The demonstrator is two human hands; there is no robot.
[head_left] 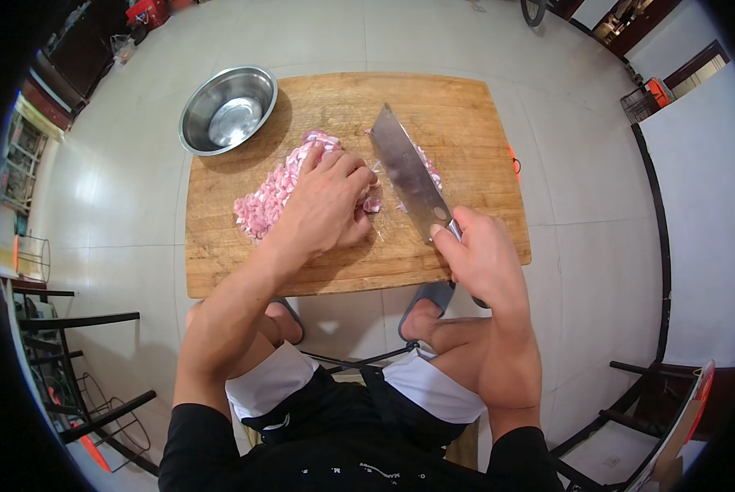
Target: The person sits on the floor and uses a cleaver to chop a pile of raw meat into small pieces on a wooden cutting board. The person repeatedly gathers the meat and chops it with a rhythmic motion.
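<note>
My right hand (484, 250) grips the handle of a cleaver (410, 174), whose broad blade slants up and left over the cutting board (457, 102). A few scraps of meat show along the blade's right side. My left hand (330, 197) rests with bent fingers on the right part of a heap of diced pink meat (262, 203), next to the blade but apart from it. Under its fingertips lie some meat pieces, partly hidden by the hand; whether it grips one is hard to see.
A steel bowl (229, 111) stands at the board's far left corner. Dark metal racks (80, 385) are at the lower left on the tiled floor (580, 189). A white panel (703, 221) rises at the right. My slippered feet (426, 312) are below the board's near edge.
</note>
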